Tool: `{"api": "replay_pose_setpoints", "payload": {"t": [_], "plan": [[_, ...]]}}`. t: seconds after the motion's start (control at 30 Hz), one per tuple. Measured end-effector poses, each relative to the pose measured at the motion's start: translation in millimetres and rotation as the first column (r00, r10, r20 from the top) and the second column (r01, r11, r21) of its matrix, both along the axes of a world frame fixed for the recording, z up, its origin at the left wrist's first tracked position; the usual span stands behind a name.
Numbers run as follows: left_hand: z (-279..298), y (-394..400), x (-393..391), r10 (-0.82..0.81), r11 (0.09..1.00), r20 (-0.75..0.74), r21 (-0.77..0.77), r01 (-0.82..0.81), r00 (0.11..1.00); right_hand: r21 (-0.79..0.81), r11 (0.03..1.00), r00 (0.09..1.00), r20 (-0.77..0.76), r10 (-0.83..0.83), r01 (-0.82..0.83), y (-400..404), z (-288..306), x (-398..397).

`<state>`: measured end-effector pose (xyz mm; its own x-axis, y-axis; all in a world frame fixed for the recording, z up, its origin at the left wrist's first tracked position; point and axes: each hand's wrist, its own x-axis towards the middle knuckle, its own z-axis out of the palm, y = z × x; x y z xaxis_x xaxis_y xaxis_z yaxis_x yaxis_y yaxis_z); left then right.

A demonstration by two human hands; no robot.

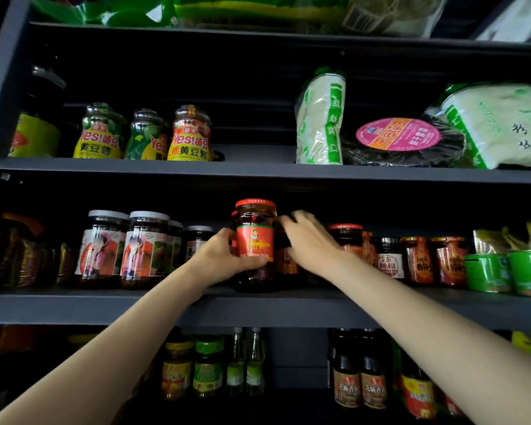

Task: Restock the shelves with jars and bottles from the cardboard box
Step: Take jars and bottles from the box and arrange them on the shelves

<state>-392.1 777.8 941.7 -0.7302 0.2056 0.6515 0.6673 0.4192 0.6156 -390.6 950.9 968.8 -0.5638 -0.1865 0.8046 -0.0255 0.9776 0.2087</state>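
Shelving (258,311) of dark grey metal, seen from below, four levels in view. Top level: green plastic bags (129,10) lying flat. Second level: yellow-labelled soybean paste jars (190,134) toward the left end, pale noodle packets (321,118) and a dark round seaweed disc with a pink label (399,139) toward the right end. Third level, at the middle of the picture: white-lidded jars with a portrait label (100,246) on the left, small red-labelled sauce jars (417,259) right of centre, green tins (488,271) at the right edge. Bottom level: clear slim bottles (246,360) at the centre, dark sesame oil bottles (359,378) to the right.

Two bare forearms reaching up from the lower corners toward the third level. Chili sauce jar (255,243), red lid and red label, standing upright near the front edge of the third level, at its centre. Left hand (224,256), grip curled round the left side of that jar, thumb across the lower label. Right hand (310,237), blurred, just right of the same jar, fingers stretched loosely toward darker jars behind it; whether touching any of them cannot be told, grip looks fairly wide and holding nothing.
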Motion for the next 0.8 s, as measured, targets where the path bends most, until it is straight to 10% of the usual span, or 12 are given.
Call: {"api": "replay_pose_setpoints", "payload": {"t": [0.27, 0.67, 0.8], "plan": [[-3.1, 0.3, 0.9, -0.009, 1.0, -0.025, -0.007, 0.009, 1.0, 0.101, 0.967, 0.863, 0.436, -0.255, 0.234, -5.2, 15.2, -48.5], [-2.9, 1.4, -2.1, -0.031, 1.0, -0.038, 0.005, 0.031, 0.999, 0.202, 0.904, 0.805, 0.41, -0.428, 0.377, 2.3, 23.9, -48.3], [-3.1, 2.0, -3.8, -0.04, 0.999, -0.039, 0.014, 0.04, 0.998, 0.463, 0.769, 0.744, 0.291, -0.602, 0.442, 12.4, 22.8, -39.0]]}}
